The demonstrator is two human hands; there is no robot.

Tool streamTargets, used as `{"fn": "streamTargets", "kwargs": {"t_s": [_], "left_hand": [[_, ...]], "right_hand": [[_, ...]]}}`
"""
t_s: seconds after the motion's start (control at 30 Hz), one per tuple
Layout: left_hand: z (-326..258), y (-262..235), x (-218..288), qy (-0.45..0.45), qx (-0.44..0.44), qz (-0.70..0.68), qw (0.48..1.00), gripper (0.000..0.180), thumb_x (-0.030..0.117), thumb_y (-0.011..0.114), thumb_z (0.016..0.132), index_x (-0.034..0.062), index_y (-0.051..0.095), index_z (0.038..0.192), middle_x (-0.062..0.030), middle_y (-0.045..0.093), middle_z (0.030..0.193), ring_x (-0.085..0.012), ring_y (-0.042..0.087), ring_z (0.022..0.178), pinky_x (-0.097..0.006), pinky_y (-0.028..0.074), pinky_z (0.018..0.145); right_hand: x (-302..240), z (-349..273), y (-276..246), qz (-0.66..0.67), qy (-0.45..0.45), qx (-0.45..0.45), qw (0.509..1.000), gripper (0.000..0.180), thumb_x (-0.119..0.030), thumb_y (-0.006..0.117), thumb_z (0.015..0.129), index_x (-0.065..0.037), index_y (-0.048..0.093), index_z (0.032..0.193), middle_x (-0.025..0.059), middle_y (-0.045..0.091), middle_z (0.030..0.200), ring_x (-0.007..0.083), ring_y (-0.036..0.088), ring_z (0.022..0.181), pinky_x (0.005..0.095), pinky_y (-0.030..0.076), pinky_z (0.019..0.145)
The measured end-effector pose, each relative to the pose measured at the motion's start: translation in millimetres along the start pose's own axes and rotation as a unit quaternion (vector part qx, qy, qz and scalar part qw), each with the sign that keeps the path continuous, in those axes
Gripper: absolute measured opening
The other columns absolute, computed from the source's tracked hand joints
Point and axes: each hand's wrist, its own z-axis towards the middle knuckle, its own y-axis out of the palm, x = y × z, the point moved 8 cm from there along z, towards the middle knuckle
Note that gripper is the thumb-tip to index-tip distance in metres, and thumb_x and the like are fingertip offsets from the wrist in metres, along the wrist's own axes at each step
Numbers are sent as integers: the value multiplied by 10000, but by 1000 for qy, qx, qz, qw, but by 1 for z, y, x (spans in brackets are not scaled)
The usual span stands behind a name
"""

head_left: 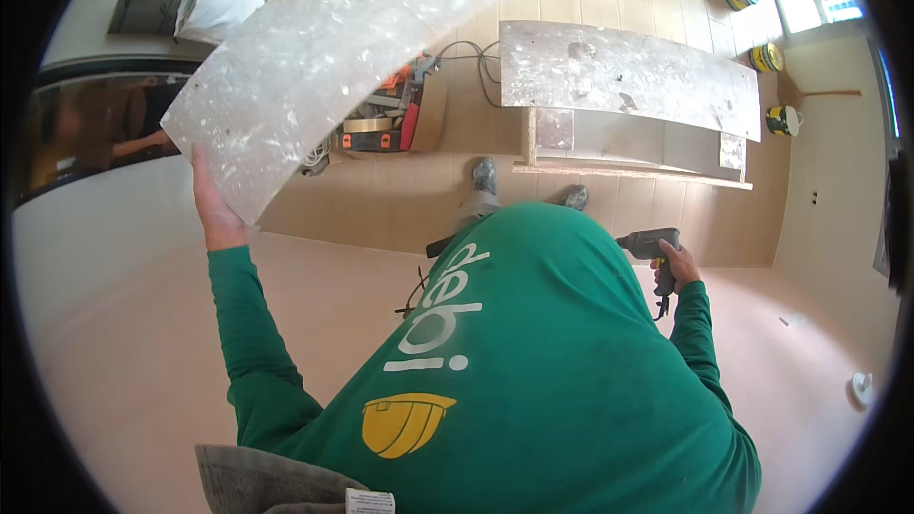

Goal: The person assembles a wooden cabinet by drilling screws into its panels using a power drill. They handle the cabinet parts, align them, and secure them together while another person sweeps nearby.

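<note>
The left hand (214, 209) grips the lower edge of a large plaster-spattered tile (333, 48), raised high at the left. The right hand (674, 266) is closed around a power drill (652, 247), held low above the spattered tabletop (628, 71).

Grey white-speckled board (324, 57); dark drill (652, 247); green shirt (533, 371).

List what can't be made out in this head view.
- Left hand: fingers hidden behind the mortar-flecked panel it holds up.
- Drill in the right hand: front end hidden by the green shirt, so any bit is unseen.
- Legs: covered by the torso; only both shoes show.
- Tool heap on the floor: partly behind the panel, items too small to name.
- Panel's top end: cut off by the upper edge.
</note>
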Motion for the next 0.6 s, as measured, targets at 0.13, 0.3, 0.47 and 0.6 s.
{"fn": "streamTargets", "kwargs": {"t_s": [0.13,0.3,0.47,0.6], "left_hand": [[34,-38,-2,24,44,-14,999,634,464,535,1050,37,439,1509,-150,570,1451,-330,584,1280,-460,472,1090],[97,-93,-20,5,118,-37,992,616,448,526,1050,30,453,1497,-152,554,1477,-339,571,1297,-469,452,1108],[182,-177,-54,-3,156,-47,987,604,435,501,1058,21,456,1496,-153,526,1508,-332,555,1319,-461,439,1120],[244,-228,-91,-25,161,-56,985,608,424,505,1054,8,451,1494,-154,513,1516,-328,552,1320,-452,426,1132]], "right_hand": [[-14,6,10,-9,-23,-22,999,459,-394,672,975,-15,547,1202,137,644,748,206,596,493,357,534,455],[-20,3,8,3,-34,28,999,440,-390,655,985,-20,549,1199,130,636,743,207,593,487,362,533,440],[-27,-41,61,64,-25,101,993,429,-401,648,991,-22,557,1171,115,622,730,186,586,490,353,536,444],[-29,-80,118,82,-7,124,989,439,-434,668,973,-50,573,1164,101,632,740,178,582,508,336,522,461]]}}
